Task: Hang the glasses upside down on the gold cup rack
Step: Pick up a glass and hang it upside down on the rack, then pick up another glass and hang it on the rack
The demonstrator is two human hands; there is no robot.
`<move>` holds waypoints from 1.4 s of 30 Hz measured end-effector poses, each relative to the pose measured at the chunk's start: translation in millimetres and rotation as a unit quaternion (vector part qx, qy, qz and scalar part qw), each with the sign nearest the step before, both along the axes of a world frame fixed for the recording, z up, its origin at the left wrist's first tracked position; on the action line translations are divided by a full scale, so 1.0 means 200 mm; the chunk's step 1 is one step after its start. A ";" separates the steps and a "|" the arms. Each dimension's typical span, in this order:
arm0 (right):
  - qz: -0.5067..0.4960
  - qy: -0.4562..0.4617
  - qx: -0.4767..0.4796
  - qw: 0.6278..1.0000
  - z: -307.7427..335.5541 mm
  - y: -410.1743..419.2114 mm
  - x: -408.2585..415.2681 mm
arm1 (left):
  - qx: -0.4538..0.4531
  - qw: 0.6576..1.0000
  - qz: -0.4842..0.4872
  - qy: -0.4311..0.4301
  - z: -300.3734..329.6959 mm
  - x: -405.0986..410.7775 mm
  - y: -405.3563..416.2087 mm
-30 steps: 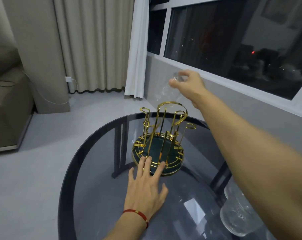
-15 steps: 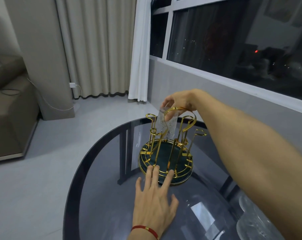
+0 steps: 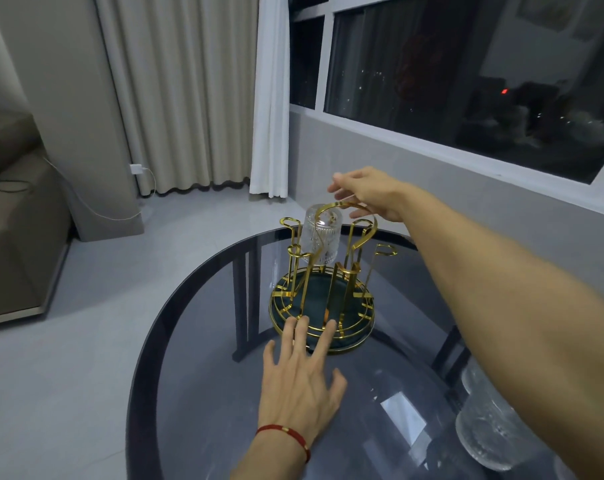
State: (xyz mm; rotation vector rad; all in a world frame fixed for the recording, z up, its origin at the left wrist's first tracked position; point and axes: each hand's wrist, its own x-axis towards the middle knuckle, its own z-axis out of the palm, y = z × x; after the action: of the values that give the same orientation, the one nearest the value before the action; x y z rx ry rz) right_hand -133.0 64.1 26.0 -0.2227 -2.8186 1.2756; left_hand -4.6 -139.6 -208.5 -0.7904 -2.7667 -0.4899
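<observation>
1. While upside down on a far-left peg of the rack (image 3: 323,299), glass (image 3: 320,239) sits free of both hands, base up, rim near the green tray.
2. Right hand (image 3: 366,195) open just above the top gold loop, fingers spread, gripping nothing; close to the glass base but apparently apart from it.
3. Left hand (image 3: 302,372) flat and open on the table (image 3: 196,393), fingertips touching the near rim of the rack, holding nothing.
4. More glasses (image 3: 490,431) waiting at the near right edge of the table, partly hidden behind the right forearm; count cannot be told.
5. Other pegs look bare, so most of the job judged still to do.

Risks from here:

6. Could catch the loop or the glass base with the right fingers on pulling away, tipping the glass off its peg.
7. Seating hard to confirm: clear glass against gold wire blurs the peg inside, so possibly only leaning, likely to slip if the rack is nudged.
8. Could slide the rack on the smooth tabletop if the left hand lifts early or pushes, shaking the hung glass.
9. Could sweep the near glasses off the edge with the right forearm when reaching back.
10. Could knock glass against glass when loading the next peg.
</observation>
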 end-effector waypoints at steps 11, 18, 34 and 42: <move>-0.078 0.152 0.179 0.969 -0.06 0.08 0.98 | 0.010 1.000 -0.010 -0.007 0.10 0.06 -0.03; -0.222 0.234 0.118 0.939 -0.27 0.09 1.69 | 0.162 0.980 -0.113 0.024 0.28 0.35 0.15; -0.400 0.089 -0.116 0.905 -0.67 0.13 2.30 | 0.288 0.863 -0.315 -0.270 0.28 1.08 0.47; -0.317 0.055 -0.205 0.924 -0.66 0.06 2.25 | 0.229 0.911 -0.291 -0.181 0.37 0.99 0.39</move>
State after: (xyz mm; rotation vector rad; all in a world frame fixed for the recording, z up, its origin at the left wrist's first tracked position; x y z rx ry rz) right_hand 316.3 76.6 -105.9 -0.9477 -2.0620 1.5912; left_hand 194.0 -62.0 -135.3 -1.5099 -2.4835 -1.4613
